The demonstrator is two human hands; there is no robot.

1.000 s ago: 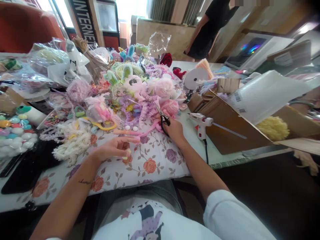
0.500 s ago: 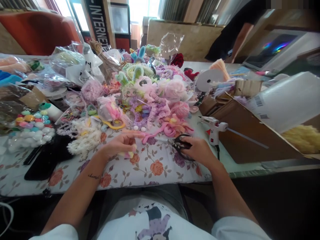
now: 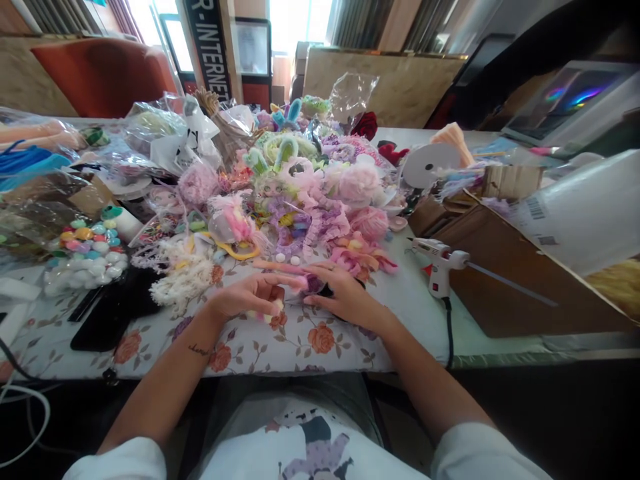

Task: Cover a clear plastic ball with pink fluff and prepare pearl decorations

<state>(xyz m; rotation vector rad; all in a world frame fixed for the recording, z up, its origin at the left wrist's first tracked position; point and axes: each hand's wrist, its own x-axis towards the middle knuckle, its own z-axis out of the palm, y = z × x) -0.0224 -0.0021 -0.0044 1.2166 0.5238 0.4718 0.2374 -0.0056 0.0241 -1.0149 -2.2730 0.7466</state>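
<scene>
Over the flowered cloth (image 3: pixel 295 350), my left hand (image 3: pixel 250 295) has its fingers bent around the end of a pink fuzzy strand (image 3: pixel 299 283). A small yellow and pink piece (image 3: pixel 273 311) lies below those fingers. My right hand (image 3: pixel 340 293) reaches in from the right, its fingers extended toward the strand and close to my left fingertips. Black scissors (image 3: pixel 327 291) lie mostly hidden beneath my right hand. Behind both hands is a heap of pink and purple yarn and trims (image 3: pixel 320 220), with two small white balls (image 3: pixel 287 259) at its front.
A white glue gun (image 3: pixel 440 267) with a cord stands right, beside a cardboard box (image 3: pixel 540 287). At left are a black phone (image 3: pixel 103 320), a bag of colored pompoms (image 3: pixel 85 260) and white yarn (image 3: pixel 185 277). A person's dark sleeve (image 3: pixel 540 53) shows at the upper right.
My right hand has moved left, off the scissor handles, to beside my left fingertips. The view has shifted slightly, and the person in the background has moved.
</scene>
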